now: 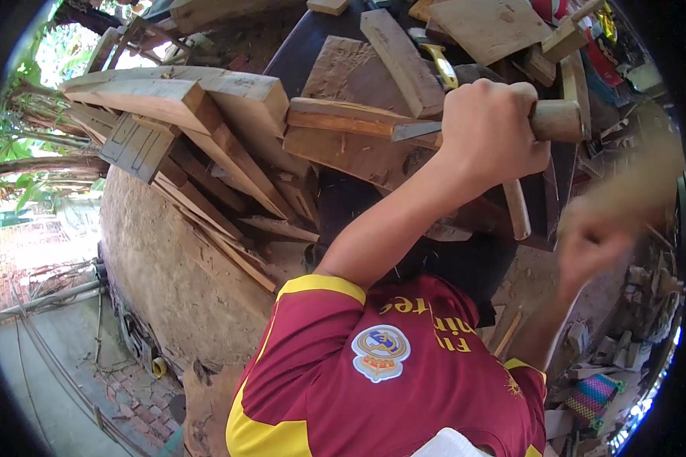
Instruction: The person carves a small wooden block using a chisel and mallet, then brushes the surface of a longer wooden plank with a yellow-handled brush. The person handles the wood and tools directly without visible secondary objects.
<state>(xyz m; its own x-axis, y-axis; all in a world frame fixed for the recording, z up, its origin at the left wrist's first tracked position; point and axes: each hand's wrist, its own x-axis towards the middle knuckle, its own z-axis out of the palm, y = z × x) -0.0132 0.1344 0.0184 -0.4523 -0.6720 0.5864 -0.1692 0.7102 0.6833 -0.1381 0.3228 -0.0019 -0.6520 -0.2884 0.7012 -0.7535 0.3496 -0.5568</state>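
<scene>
1. Overhand, the left hand point(492, 129) clenches a chisel point(560, 120) at two o'clock, blade pointing toward nine.
2. Blurred, the right hand point(598, 242) at three o'clock curls around a tan tool point(633, 179).

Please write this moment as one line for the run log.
left hand: holds chisel | blade: over wooden piece, contact unclear | right hand: motion-blurred, gripping wooden tool, exact shape unclear

Your left hand point(489, 129) hides the middle of the steel-bladed chisel with a round wooden handle point(558, 120). Your right hand point(596, 242) is blurred, as is the tan, wooden-looking object point(639, 179) in its grip. The near edge cuts off a white, fabric-like piece point(451, 445).
</scene>
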